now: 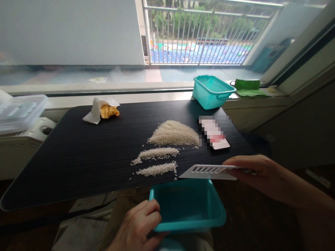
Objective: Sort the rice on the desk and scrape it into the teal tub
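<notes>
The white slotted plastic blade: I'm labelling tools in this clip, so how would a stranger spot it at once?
Start at the dark ribbed tabletop and go to its near edge, right of the two thin rows of white rice grains. There the right hand holds the white slotted plastic blade, above the teal plastic bin gripped by the left hand. It alone is flat, white and slotted.

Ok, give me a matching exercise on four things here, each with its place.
Things:
1. rice
2. slotted white blade
3. near teal tub
4. far teal tub

Places:
A. on the windowsill
B. in the right hand
C. heaped on the black table
D. held by the left hand below the table edge

Pairs: 1-C, 2-B, 3-D, 4-A
</notes>
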`<action>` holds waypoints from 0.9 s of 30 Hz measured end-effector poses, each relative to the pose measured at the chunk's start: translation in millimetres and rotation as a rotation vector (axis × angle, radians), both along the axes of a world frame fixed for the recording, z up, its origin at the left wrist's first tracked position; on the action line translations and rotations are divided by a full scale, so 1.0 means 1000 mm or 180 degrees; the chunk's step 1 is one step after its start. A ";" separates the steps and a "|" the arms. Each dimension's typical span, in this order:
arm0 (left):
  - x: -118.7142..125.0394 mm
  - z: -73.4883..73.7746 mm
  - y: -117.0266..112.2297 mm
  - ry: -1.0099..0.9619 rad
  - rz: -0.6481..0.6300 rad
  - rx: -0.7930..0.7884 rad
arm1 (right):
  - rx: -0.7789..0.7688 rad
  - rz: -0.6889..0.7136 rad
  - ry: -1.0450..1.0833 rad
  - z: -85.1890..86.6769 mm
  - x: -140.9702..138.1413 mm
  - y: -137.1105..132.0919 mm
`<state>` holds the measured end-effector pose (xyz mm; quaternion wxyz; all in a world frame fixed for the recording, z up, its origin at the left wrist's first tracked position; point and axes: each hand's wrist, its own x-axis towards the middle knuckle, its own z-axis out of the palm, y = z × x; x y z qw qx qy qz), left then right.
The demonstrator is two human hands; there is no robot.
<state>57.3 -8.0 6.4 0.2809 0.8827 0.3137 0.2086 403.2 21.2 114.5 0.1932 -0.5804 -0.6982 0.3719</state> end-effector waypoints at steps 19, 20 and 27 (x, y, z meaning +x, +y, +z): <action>0.000 0.001 0.002 0.0031 -0.0009 0.0122 | 0.0527 0.0086 -0.0234 -0.006 -0.004 0.015; -0.001 0.001 0.002 0.0035 -0.0020 0.0128 | 0.0613 0.0079 -0.0281 -0.007 -0.004 0.018; -0.002 0.002 0.002 0.0056 0.0037 0.0172 | 0.0681 0.0087 -0.0331 -0.010 -0.008 0.027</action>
